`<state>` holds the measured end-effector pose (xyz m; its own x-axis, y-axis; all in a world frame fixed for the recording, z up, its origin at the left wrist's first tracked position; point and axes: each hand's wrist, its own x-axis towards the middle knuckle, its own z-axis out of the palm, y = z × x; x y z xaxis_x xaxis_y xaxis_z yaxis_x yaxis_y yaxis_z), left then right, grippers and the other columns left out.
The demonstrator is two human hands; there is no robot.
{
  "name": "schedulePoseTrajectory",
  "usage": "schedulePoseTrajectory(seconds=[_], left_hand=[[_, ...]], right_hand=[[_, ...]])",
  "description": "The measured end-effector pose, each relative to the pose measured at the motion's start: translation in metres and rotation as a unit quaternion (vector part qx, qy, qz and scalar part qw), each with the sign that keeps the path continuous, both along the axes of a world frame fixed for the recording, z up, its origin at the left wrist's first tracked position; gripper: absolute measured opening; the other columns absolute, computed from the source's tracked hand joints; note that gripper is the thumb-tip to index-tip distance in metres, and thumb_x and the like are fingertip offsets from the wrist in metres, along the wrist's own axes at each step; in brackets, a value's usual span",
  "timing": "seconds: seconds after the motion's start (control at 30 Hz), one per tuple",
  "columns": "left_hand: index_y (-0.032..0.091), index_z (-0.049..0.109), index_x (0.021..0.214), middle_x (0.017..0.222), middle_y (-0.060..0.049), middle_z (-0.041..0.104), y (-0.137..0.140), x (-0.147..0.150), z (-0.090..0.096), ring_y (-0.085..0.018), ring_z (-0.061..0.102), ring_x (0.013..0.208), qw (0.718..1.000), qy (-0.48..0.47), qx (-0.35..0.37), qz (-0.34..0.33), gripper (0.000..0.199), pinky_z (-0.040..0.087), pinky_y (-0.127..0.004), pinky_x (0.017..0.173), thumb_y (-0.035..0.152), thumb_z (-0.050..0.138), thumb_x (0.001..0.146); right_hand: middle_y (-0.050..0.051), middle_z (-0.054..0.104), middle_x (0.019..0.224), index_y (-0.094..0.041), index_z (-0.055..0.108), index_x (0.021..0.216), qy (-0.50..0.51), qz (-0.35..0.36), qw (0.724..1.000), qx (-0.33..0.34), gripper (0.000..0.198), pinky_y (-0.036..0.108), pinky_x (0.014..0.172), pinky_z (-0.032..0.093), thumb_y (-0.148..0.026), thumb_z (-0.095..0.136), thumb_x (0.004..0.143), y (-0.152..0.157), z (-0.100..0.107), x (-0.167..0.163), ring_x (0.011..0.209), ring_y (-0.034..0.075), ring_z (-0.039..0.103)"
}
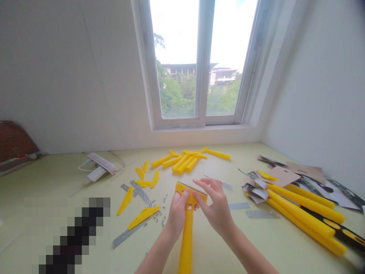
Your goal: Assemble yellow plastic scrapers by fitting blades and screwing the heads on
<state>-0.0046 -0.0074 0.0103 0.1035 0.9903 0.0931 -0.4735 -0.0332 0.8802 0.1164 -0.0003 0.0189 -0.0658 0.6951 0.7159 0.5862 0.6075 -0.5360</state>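
A yellow scraper [186, 238] points away from me, its long handle running down to the bottom of the view. My left hand [176, 213] grips its wide head, thumb pressed on the top face. My right hand [218, 207] is at the head's right side, with the thumb on the yellow plastic and the index finger arched over the far edge. Along that edge a thin grey blade shows. Left of my hands are small metal screws [156, 215], yellow clamp pieces [144, 217] and flat grey blades [129, 234].
Several yellow scraper handles [184, 161] are piled below the window. On the right are longer yellow scrapers [302, 213] with card packaging [306, 171]. More blades [262, 214] lie right of my hands. A white power strip [102, 163] with cables is at the back left.
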Motion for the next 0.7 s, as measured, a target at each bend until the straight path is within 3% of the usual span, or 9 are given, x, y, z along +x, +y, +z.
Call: schedulePoseTrajectory(seconds=[0.1,0.2,0.27,0.4,0.7], left_hand=[[0.013,0.055,0.078,0.068,-0.001,0.06,-0.0003,0.0001,0.0009,-0.011,0.053,0.055,1.0,-0.01,-0.01,0.007,0.018,0.04,-0.024,0.056,0.031,0.051,0.077],[0.014,0.054,0.08,0.068,-0.002,0.061,-0.0006,-0.0002,0.0032,-0.012,0.054,0.056,1.0,-0.021,-0.018,0.013,0.018,0.04,-0.024,0.056,0.031,0.05,0.078],[0.013,0.054,0.079,0.069,-0.002,0.061,-0.0008,-0.0008,0.0043,-0.012,0.055,0.058,1.0,-0.02,-0.017,0.006,0.019,0.04,-0.024,0.056,0.031,0.048,0.079],[0.014,0.052,0.082,0.071,-0.003,0.06,0.0002,-0.0023,0.0018,-0.012,0.054,0.059,1.0,-0.019,-0.001,-0.007,0.016,0.039,-0.024,0.056,0.029,0.047,0.081],[0.012,0.051,0.088,0.076,-0.005,0.061,0.0002,-0.0018,-0.0004,-0.013,0.056,0.062,0.999,0.033,-0.004,-0.029,0.022,0.041,-0.025,0.059,0.032,0.046,0.081]], right_hand=[[0.007,0.062,0.091,-0.021,0.06,0.099,0.095,0.039,0.982,-0.156,0.027,0.036,0.074,0.043,-0.033,0.054,0.076,0.0054,0.0027,0.0057,0.086,0.021,0.055],[0.003,0.064,0.067,-0.016,0.06,0.078,0.149,0.168,0.915,-0.334,0.025,0.026,0.056,0.043,-0.04,0.052,0.076,0.0097,0.0058,0.0099,0.064,0.016,0.058],[0.001,0.061,0.057,-0.016,0.056,0.066,0.182,0.212,0.881,-0.382,0.028,0.022,0.048,0.038,-0.042,0.053,0.074,0.0104,0.0067,0.0104,0.053,0.012,0.054],[0.0,0.059,0.052,-0.015,0.05,0.063,0.25,0.232,0.866,-0.366,0.028,0.019,0.042,0.028,-0.041,0.058,0.072,0.0081,0.0053,0.008,0.045,0.008,0.046],[-0.004,0.05,0.049,-0.015,0.049,0.063,0.257,0.203,0.884,-0.333,0.027,0.02,0.042,0.025,-0.038,0.058,0.073,0.0065,0.0036,0.0084,0.045,0.007,0.039]])
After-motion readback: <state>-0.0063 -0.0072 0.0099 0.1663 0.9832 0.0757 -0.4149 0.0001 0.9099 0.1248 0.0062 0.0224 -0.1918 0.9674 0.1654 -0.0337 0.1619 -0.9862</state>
